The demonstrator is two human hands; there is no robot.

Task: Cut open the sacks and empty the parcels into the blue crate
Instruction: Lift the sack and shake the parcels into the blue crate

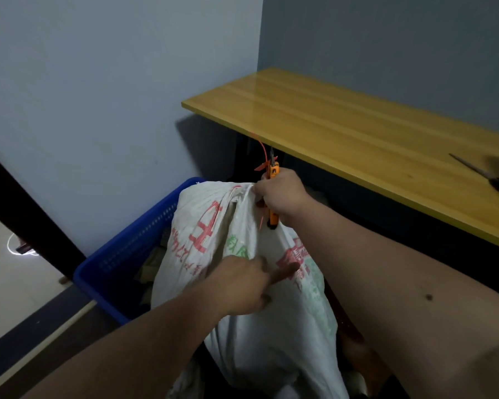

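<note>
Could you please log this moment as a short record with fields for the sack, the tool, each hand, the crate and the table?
sack: white woven sack with red and green print, neck bunched at the top, leaning over the crate
tool: orange snips at the sack's neck, beside an orange tie
right hand: right hand grips the snips
left hand: left hand presses flat on the sack's side
crate: blue crate, some contents visible inside
table: yellow wooden table; scissors on it at the right edge
</note>
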